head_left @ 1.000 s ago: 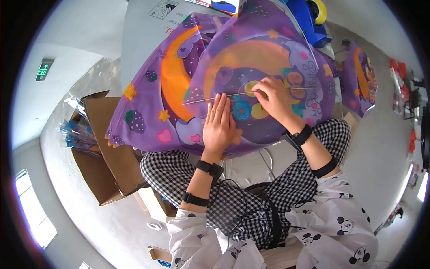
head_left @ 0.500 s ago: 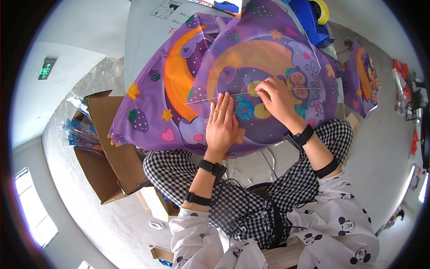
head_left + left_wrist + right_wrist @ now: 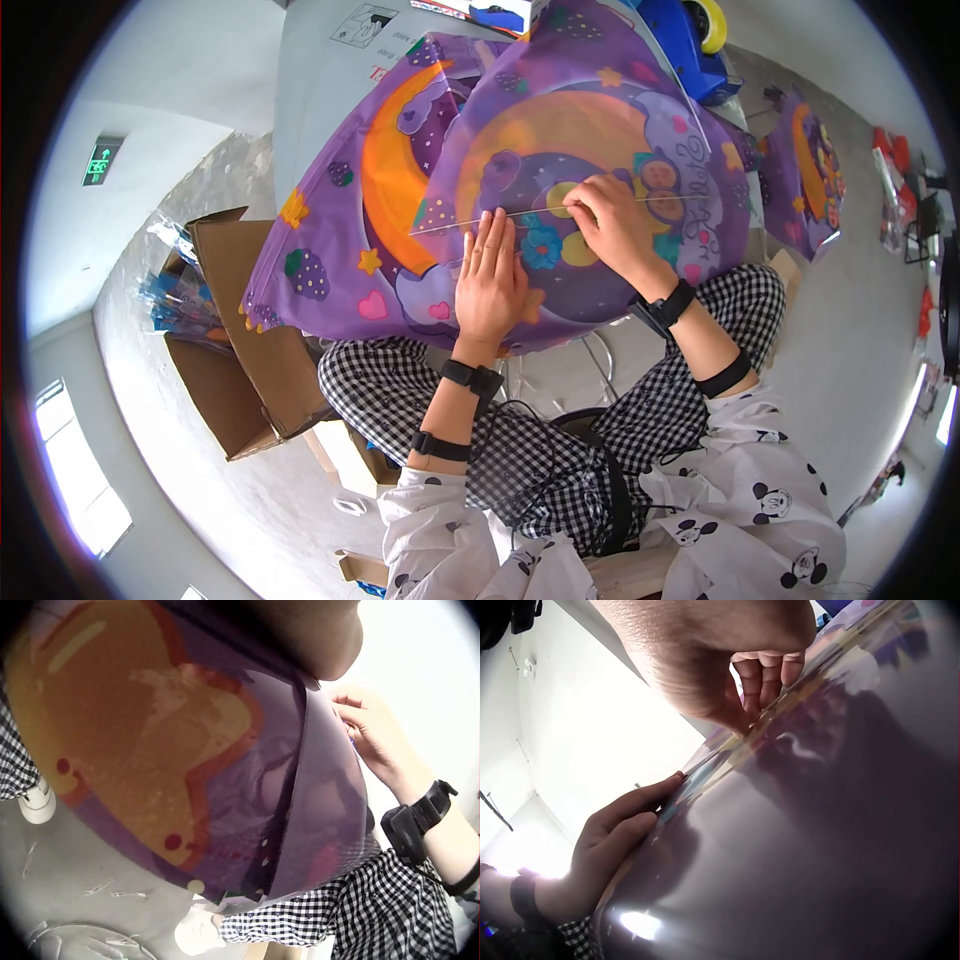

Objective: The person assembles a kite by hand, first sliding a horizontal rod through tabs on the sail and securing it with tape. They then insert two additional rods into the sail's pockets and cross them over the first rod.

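Thin, straight, pale strip (image 3: 537, 211) (rod or seam: cannot tell) lies across the glossy purple printed sheet (image 3: 330, 225), itself draped over the edge of the grey table (image 3: 308, 110) above the lap; its long axis runs left to right, slightly higher at the right end. Right hand (image 3: 615, 228) pinches narrowly at the strip, thumb to forefinger, and is nearer the right end; left hand (image 3: 488, 285), fingers straight and together, rests on the sheet, fingertips at the strip, nearer the left end.
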{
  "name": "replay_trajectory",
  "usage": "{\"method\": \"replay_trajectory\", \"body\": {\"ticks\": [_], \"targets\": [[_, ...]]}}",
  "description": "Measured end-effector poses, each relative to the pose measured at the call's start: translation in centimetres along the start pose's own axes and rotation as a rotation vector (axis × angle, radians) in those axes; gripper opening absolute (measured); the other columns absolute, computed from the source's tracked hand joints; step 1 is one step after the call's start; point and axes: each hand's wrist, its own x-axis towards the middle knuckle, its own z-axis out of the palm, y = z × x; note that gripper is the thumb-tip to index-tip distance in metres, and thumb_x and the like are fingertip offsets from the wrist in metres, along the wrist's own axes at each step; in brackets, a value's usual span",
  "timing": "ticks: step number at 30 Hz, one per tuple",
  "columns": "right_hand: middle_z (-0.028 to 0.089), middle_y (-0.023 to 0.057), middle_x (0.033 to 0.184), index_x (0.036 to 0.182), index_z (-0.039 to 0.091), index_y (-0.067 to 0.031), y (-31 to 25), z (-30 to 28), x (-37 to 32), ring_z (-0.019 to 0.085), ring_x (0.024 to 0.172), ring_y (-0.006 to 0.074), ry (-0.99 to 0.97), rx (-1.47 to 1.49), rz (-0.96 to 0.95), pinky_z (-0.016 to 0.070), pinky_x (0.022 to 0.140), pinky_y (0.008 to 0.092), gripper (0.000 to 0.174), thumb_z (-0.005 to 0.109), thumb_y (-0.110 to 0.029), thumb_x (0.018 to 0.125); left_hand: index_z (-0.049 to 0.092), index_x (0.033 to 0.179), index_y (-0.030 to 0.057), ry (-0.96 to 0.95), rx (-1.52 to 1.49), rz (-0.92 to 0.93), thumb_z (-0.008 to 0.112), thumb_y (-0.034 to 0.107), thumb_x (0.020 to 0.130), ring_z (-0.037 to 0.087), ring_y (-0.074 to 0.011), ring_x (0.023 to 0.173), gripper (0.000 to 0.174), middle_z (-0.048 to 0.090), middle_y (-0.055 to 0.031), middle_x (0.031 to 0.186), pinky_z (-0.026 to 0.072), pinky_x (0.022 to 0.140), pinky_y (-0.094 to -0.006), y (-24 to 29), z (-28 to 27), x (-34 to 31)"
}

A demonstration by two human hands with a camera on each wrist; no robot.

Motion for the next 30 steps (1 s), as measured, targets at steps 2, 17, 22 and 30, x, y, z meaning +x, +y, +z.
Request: {"method": "replay_trajectory", "body": {"ticks": [2, 17, 22, 30], "targets": [[0.058, 0.0043, 0.087, 0.088, 0.058, -0.0090, -0.2, -0.1, 0.1, 0.056, 0.087, 0.0282, 0.005, 0.015, -0.002, 0.0438, 0.077, 0.0400, 0.007, 0.064, -0.008, 0.085, 0.050, 0.136, -0.0010, 0.007, 0.004, 0.004, 0.052, 0.007, 0.090, 0.040, -0.0306, 0.138, 0.046, 0.047, -0.0149, 0.144, 0.0305, 0.115, -0.0470, 0.0, -0.1, 0.0], [0.057, 0.0030, 0.085, 0.084, 0.060, -0.0107, 0.2, 0.0, -0.8, 0.056, 0.089, 0.0252, 0.104, 0.016, 0.065, 0.0440, 0.079, 0.0385, 0.008, 0.068, -0.009, 0.081, 0.047, 0.137, -0.0046, -0.013, 0.080, 0.066, 0.048, 0.006, 0.093, 0.039, -0.0339, 0.139, 0.045, 0.046, -0.0182, 0.145, 0.0281, 0.115, -0.0501, 0.2, 0.4, 0.0], [0.056, 0.0033, 0.086, 0.084, 0.059, -0.0106, 0.3, 1.0, -1.0, 0.055, 0.091, 0.0245, 0.108, 0.017, 0.062, 0.0441, 0.081, 0.0381, 0.010, 0.068, -0.010, 0.082, 0.046, 0.137, -0.0055, -0.032, 0.085, 0.063, 0.046, 0.005, 0.095, 0.037, -0.0357, 0.139, 0.043, 0.044, -0.0193, 0.146, 0.0269, 0.116, -0.0504, 0.4, 0.3, 0.0], [0.054, 0.0035, 0.084, 0.081, 0.058, -0.0099, 0.6, 1.2, -1.0, 0.054, 0.089, 0.0228, 0.099, 0.018, 0.055, 0.0406, 0.079, 0.0363, 0.007, 0.065, -0.009, 0.084, 0.047, 0.137, -0.0047, -0.046, 0.089, 0.051, 0.046, 0.007, 0.094, 0.036, -0.0349, 0.140, 0.045, 0.043, -0.0186, 0.147, 0.0264, 0.116, -0.0506, 0.5, 0.3, 0.0]]}}
